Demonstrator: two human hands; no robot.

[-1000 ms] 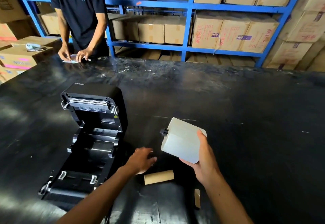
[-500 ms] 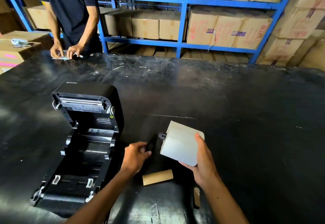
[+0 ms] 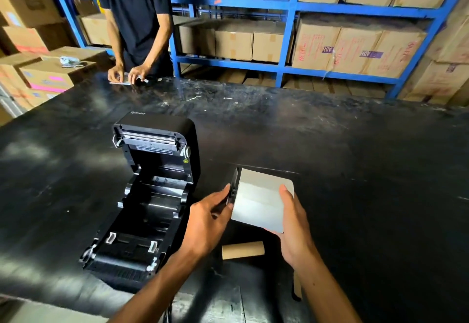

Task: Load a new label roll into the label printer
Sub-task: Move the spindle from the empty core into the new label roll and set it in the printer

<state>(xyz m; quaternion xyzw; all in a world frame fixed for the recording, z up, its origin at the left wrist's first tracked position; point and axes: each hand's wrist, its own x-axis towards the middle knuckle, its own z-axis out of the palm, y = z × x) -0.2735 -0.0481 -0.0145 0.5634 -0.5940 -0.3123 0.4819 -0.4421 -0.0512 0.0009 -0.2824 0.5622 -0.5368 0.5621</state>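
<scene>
One wide black table (image 3: 355,160), scuffed and glossy, littered with small white scraps toward the far edge. Behind it, blue steel shelving (image 3: 286,8) stacked with brown cardboard cartons (image 3: 355,48), more cartons piled at far left. Across the table, a second person in a dark shirt (image 3: 137,10), both hands down on a small flat item at the table edge.

One label printer (image 3: 152,196), black, sitting on the table at centre left with its lid swung fully up and back; roll bay open and bare, silver print bar visible under the raised lid, two white guide tabs near the front.

One label roll (image 3: 261,203), white, wide, held above the table just right of the printer, axis roughly level. Right hand (image 3: 294,228) wrapped around the roll's right end, thumb across the top, fingers beneath. Left hand (image 3: 208,223) partly closed, fingertips pinching a black holder piece (image 3: 232,190) against the roll's left face; whether it is seated cannot be told.

One empty cardboard core (image 3: 242,249) lying on its side on the table, below the roll, between the two wrists.
</scene>
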